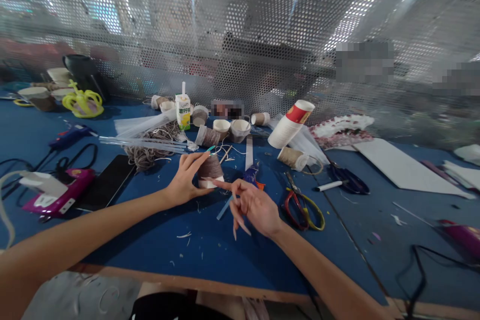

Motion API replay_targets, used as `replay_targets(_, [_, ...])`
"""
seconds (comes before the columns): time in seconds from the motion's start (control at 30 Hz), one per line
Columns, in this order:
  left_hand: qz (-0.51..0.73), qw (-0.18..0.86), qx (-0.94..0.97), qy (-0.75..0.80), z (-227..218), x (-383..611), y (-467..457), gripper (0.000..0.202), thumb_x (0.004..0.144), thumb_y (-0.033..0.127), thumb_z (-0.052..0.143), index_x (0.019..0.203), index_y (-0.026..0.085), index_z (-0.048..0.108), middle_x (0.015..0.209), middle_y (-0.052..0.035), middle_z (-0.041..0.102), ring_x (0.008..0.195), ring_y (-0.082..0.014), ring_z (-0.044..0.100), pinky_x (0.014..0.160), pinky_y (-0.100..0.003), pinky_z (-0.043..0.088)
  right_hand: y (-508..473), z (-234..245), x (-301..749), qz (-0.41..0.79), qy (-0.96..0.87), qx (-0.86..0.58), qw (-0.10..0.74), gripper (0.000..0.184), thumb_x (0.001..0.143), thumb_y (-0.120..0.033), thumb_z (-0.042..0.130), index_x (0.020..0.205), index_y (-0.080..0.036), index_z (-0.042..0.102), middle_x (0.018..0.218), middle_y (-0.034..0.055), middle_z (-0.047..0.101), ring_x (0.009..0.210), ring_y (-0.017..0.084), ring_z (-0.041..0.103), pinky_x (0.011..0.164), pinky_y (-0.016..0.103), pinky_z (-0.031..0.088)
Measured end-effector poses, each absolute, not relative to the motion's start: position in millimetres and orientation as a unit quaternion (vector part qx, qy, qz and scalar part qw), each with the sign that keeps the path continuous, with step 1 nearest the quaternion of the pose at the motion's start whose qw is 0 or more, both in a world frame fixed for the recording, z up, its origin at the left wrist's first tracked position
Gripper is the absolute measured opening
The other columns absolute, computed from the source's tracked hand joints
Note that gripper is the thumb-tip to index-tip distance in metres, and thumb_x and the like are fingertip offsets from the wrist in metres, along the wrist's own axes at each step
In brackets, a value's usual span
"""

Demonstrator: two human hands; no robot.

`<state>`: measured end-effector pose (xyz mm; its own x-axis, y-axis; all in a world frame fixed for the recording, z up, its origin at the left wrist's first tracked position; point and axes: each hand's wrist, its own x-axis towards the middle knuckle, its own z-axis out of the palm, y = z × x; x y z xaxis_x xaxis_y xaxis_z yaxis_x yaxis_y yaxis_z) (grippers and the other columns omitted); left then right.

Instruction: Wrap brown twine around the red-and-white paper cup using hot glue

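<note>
My left hand (187,175) is closed around a paper cup (212,166) wrapped in brown cord, held on its side or tilted just above the table; a white band shows at its lower end. The index finger of my right hand (257,205) reaches to the cup's lower edge and seems to touch the cord. The other fingers are loosely bent and apart, with nothing visible in them. By the right hand lie a blue tool with an orange tip (252,174), a translucent glue stick (225,208) and scissors with red and yellow handles (305,210).
Behind the hands stand a drink carton (183,112), cord-wrapped cups (207,136) and a leaning stack of paper cups (290,125). A heap of cord (144,150) lies left of centre. A blue glue gun (71,136), a purple power strip (62,195) and cables lie left. Perforated metal (240,25) borders the back.
</note>
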<state>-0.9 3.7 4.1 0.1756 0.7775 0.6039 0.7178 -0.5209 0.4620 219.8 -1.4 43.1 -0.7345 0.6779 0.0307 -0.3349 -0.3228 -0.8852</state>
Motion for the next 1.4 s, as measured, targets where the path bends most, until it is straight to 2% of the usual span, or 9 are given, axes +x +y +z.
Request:
replay_targets(0.1, [0.412, 0.039, 0.768, 0.489, 5, -1, 4, 0.090, 0.065, 0.035, 0.080, 0.142, 0.024, 0.034, 0.128, -0.0124, 0.055, 0.114, -0.0326, 0.050, 0.100, -0.051, 0.038, -3, 41, 218, 0.799, -0.496, -0.172, 0.293, 0.035, 0.085, -0.053, 0.053, 0.083, -0.018, 0.051, 0.129, 0.0156, 0.060, 0.042, 0.008, 0.056, 0.043, 0.030, 0.056])
replay_targets(0.37, [0.432, 0.064, 0.754, 0.490, 8, -1, 3, 0.080, 0.063, 0.023, 0.077, 0.135, 0.022, 0.042, 0.124, -0.0103, 0.058, 0.109, -0.0303, 0.053, 0.096, -0.048, 0.043, 6, 43, 226, 0.810, -0.434, -0.197, 0.342, 0.036, 0.089, -0.050, 0.042, 0.079, -0.017, 0.054, 0.118, 0.0153, 0.066, 0.037, 0.007, 0.054, 0.038, 0.027, 0.055])
replay_targets(0.47, [0.434, 0.081, 0.742, 0.505, 9, -2, 4, 0.079, 0.063, 0.022, 0.076, 0.134, 0.023, 0.042, 0.124, -0.0098, 0.057, 0.111, -0.0305, 0.052, 0.098, -0.049, 0.042, 9, 43, 228, 0.801, -0.427, -0.216, 0.361, 0.034, 0.089, -0.047, 0.040, 0.079, -0.017, 0.053, 0.124, 0.0161, 0.064, 0.036, 0.008, 0.054, 0.038, 0.029, 0.055])
replay_targets(0.67, [0.432, 0.082, 0.739, 0.511, 9, -4, 4, 0.080, 0.064, 0.020, 0.075, 0.135, 0.024, 0.039, 0.125, -0.0092, 0.056, 0.113, -0.0302, 0.051, 0.099, -0.049, 0.042, 13, 48, 234, 0.744, -0.424, -0.238, 0.458, 0.023, 0.089, -0.038, 0.042, 0.079, -0.020, 0.053, 0.138, 0.0097, 0.055, 0.039, 0.006, 0.052, 0.043, 0.029, 0.056])
replay_targets(0.73, [0.433, 0.074, 0.742, 0.507, 8, -3, 4, 0.081, 0.064, 0.020, 0.076, 0.136, 0.025, 0.039, 0.125, -0.0091, 0.056, 0.113, -0.0305, 0.051, 0.099, -0.049, 0.041, 12, 50, 233, 0.749, -0.437, -0.224, 0.445, 0.024, 0.089, -0.037, 0.042, 0.075, -0.019, 0.050, 0.137, 0.0126, 0.056, 0.037, 0.006, 0.048, 0.040, 0.028, 0.054])
replay_targets(0.83, [0.433, 0.060, 0.755, 0.489, 6, -3, 4, 0.082, 0.063, 0.021, 0.077, 0.135, 0.025, 0.039, 0.125, -0.0094, 0.057, 0.112, -0.0309, 0.052, 0.098, -0.050, 0.041, 6, 51, 228, 0.789, -0.456, -0.192, 0.365, 0.031, 0.090, -0.042, 0.041, 0.072, -0.018, 0.047, 0.134, 0.0186, 0.057, 0.035, 0.005, 0.046, 0.035, 0.027, 0.051])
replay_targets(0.97, [0.432, 0.030, 0.781, 0.449, 4, -2, 4, 0.081, 0.063, 0.021, 0.078, 0.135, 0.024, 0.040, 0.124, -0.0101, 0.060, 0.110, -0.0306, 0.055, 0.096, -0.048, 0.042, 1, 47, 222, 0.820, -0.461, -0.174, 0.291, 0.034, 0.088, -0.050, 0.046, 0.078, -0.017, 0.050, 0.130, 0.0185, 0.060, 0.037, 0.006, 0.051, 0.039, 0.027, 0.053])
replay_targets(1.2, [0.429, 0.063, 0.760, 0.484, 7, -2, 2, 0.084, 0.062, 0.019, 0.076, 0.136, 0.027, 0.039, 0.123, -0.0085, 0.060, 0.111, -0.0311, 0.054, 0.095, -0.047, 0.043, 10, 48, 229, 0.809, -0.447, -0.206, 0.321, 0.039, 0.091, -0.052, 0.038, 0.075, -0.018, 0.050, 0.123, 0.0152, 0.064, 0.035, 0.006, 0.051, 0.043, 0.029, 0.056])
replay_targets(1.4, [0.452, 0.101, 0.746, 0.480, 6, -5, 2, 0.081, 0.064, 0.018, 0.075, 0.136, 0.027, 0.038, 0.126, -0.0095, 0.054, 0.116, -0.0314, 0.050, 0.095, -0.050, 0.047, 15, 53, 236, 0.776, -0.433, -0.243, 0.388, 0.035, 0.092, -0.047, 0.037, 0.077, -0.019, 0.053, 0.138, 0.0116, 0.054, 0.036, 0.006, 0.050, 0.045, 0.031, 0.057])
